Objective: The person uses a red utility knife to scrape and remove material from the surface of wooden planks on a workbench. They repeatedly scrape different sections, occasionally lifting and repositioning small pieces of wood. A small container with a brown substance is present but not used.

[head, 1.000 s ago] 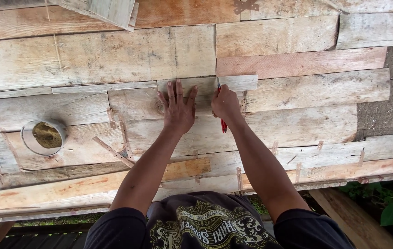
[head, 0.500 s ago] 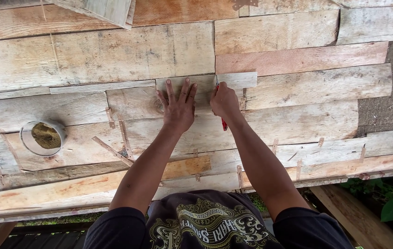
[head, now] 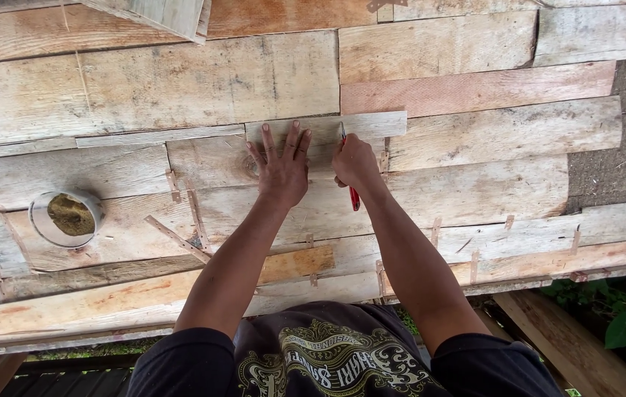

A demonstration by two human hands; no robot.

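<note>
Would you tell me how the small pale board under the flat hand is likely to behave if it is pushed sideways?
The small pale board looks thin and short, so probably light and stiff. It lies loose on flat planks, so it would likely slide rather than tip. The left hand presses it flat, which probably keeps it steady beside the right hand.

Little differs from the earlier pictures; the left hand (head: 281,165) lies flat on the short pale board (head: 325,131) at the same spot, fingers spread as before; the right hand (head: 355,162) with the red pencil (head: 352,192) sits a shade higher along the board's marked line than a second ago, its tip nearer the board's upper edge; the camera view drifts slightly, so the round can (head: 65,217) appears marginally shifted.
</note>
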